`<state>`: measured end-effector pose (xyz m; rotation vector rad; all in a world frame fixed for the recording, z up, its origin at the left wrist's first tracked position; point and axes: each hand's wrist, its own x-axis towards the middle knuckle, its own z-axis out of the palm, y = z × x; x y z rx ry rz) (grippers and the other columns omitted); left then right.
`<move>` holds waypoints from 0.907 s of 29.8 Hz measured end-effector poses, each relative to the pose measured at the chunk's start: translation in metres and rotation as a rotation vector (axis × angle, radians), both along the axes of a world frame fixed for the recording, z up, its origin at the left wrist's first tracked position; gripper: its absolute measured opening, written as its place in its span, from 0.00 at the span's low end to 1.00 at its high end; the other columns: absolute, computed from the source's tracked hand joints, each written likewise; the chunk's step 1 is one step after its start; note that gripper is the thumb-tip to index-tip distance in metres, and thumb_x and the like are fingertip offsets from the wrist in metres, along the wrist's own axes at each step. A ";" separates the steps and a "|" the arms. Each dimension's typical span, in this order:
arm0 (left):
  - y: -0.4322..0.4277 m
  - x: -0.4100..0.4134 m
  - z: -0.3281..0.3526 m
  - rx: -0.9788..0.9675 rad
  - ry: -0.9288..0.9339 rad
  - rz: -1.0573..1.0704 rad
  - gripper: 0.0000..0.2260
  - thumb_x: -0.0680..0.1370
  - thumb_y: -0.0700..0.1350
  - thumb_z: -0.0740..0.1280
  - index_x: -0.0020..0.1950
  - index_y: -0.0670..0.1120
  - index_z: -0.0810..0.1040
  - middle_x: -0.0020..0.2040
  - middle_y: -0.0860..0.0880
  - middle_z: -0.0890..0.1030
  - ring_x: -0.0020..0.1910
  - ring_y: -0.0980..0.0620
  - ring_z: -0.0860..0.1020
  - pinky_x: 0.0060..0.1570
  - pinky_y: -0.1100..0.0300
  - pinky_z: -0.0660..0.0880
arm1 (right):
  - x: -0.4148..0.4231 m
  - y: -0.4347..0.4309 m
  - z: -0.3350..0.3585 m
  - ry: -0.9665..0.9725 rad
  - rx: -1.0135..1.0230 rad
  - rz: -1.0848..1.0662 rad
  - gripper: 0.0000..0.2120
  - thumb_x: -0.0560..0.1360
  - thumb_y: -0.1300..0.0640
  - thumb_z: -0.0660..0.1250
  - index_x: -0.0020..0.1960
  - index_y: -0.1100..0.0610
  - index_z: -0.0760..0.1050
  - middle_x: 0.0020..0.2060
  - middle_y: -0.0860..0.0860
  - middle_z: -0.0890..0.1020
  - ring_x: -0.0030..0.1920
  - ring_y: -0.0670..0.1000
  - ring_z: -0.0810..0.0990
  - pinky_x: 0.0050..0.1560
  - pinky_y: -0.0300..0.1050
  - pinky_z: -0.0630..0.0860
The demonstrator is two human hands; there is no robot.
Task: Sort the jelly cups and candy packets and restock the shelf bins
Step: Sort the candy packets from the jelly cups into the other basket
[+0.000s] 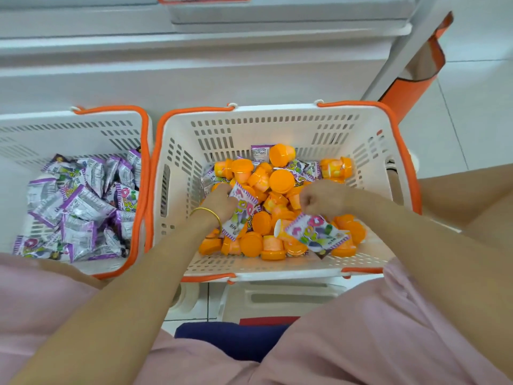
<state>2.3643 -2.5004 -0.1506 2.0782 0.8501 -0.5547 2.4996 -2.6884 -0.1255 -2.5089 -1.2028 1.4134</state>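
white shelf base (166, 51) ahead, pale tiled floor (477, 107) to the right; the left basket (83, 120) holds sorted candy packets (80, 207); the right basket (277, 115) holds orange jelly cups (281, 181) mixed with packets; the left hand (219, 202) grips one packet (242, 211); the right hand (326, 200) pinches another packet (316, 232) over the cups

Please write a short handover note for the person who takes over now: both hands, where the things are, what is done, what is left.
Left hand grips a candy packet; right hand pinches a second packet, both over the right basket.
Done: left basket holds sorted packets only.
Right basket: jelly cups with a few loose packets mixed in.
To do: move held and loose packets to the left basket, then restock.
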 end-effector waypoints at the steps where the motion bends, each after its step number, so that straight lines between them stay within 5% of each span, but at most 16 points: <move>1: -0.001 0.005 0.004 -0.097 -0.037 0.116 0.05 0.80 0.37 0.56 0.55 0.44 0.67 0.35 0.47 0.65 0.31 0.51 0.63 0.30 0.58 0.60 | 0.003 0.002 0.009 0.053 0.084 -0.155 0.05 0.77 0.62 0.63 0.45 0.60 0.76 0.41 0.55 0.80 0.39 0.58 0.81 0.38 0.47 0.80; 4: -0.021 0.012 0.022 -0.462 -0.137 0.414 0.06 0.80 0.40 0.58 0.43 0.45 0.68 0.37 0.51 0.73 0.35 0.53 0.68 0.34 0.62 0.67 | 0.005 0.010 0.028 0.273 0.352 -0.573 0.06 0.78 0.62 0.63 0.42 0.55 0.73 0.37 0.54 0.79 0.35 0.51 0.81 0.38 0.50 0.82; 7: -0.035 0.015 0.031 -0.723 -0.180 0.457 0.12 0.81 0.52 0.59 0.59 0.46 0.73 0.53 0.56 0.78 0.50 0.55 0.76 0.47 0.68 0.71 | -0.009 0.022 0.026 0.379 0.468 -0.744 0.06 0.78 0.63 0.63 0.43 0.57 0.72 0.35 0.54 0.78 0.31 0.47 0.80 0.35 0.46 0.82; 10: -0.035 0.012 0.022 -0.588 -0.282 0.294 0.08 0.76 0.44 0.68 0.55 0.48 0.75 0.48 0.52 0.80 0.49 0.51 0.79 0.42 0.65 0.74 | -0.023 0.033 0.015 0.471 0.568 -0.979 0.04 0.79 0.61 0.62 0.45 0.57 0.71 0.38 0.56 0.80 0.35 0.52 0.81 0.35 0.46 0.82; 12: -0.029 0.010 0.017 -0.441 -0.289 0.319 0.15 0.74 0.42 0.71 0.60 0.44 0.75 0.50 0.49 0.80 0.51 0.49 0.78 0.45 0.61 0.72 | -0.032 0.034 -0.004 0.343 0.596 -1.076 0.04 0.81 0.57 0.60 0.50 0.58 0.70 0.42 0.60 0.80 0.38 0.56 0.82 0.37 0.49 0.81; 15: -0.018 0.006 0.012 -0.281 -0.309 0.482 0.18 0.74 0.41 0.71 0.63 0.41 0.74 0.56 0.46 0.79 0.49 0.51 0.76 0.46 0.60 0.70 | -0.048 0.012 -0.036 -0.164 0.369 -0.504 0.12 0.81 0.51 0.58 0.60 0.55 0.72 0.53 0.57 0.79 0.53 0.58 0.78 0.49 0.53 0.77; 17: -0.011 0.006 0.012 -0.255 -0.318 0.595 0.18 0.75 0.41 0.70 0.63 0.40 0.74 0.55 0.46 0.78 0.48 0.51 0.74 0.47 0.60 0.70 | -0.063 0.000 -0.050 -0.270 0.189 -0.024 0.19 0.80 0.46 0.57 0.69 0.49 0.67 0.68 0.53 0.69 0.68 0.59 0.66 0.62 0.56 0.70; 20: -0.007 0.008 0.012 -0.252 -0.334 0.622 0.18 0.75 0.42 0.70 0.63 0.41 0.74 0.54 0.45 0.78 0.49 0.50 0.75 0.47 0.58 0.70 | -0.079 0.000 -0.062 -0.318 0.072 0.306 0.24 0.78 0.40 0.55 0.73 0.43 0.61 0.76 0.50 0.53 0.75 0.60 0.50 0.70 0.64 0.55; 23: -0.005 0.011 0.011 -0.305 -0.347 0.634 0.16 0.74 0.44 0.71 0.61 0.42 0.75 0.51 0.46 0.80 0.50 0.47 0.79 0.46 0.57 0.74 | -0.076 0.004 -0.066 -0.356 0.194 0.186 0.22 0.78 0.40 0.54 0.69 0.47 0.68 0.73 0.52 0.62 0.72 0.59 0.58 0.68 0.60 0.59; 27: -0.005 0.017 0.011 -0.391 -0.354 0.614 0.10 0.75 0.45 0.70 0.54 0.45 0.77 0.45 0.49 0.82 0.48 0.46 0.80 0.48 0.52 0.78 | -0.032 0.011 -0.066 -0.419 0.458 -0.480 0.17 0.79 0.50 0.55 0.60 0.59 0.73 0.58 0.58 0.75 0.58 0.59 0.73 0.53 0.52 0.70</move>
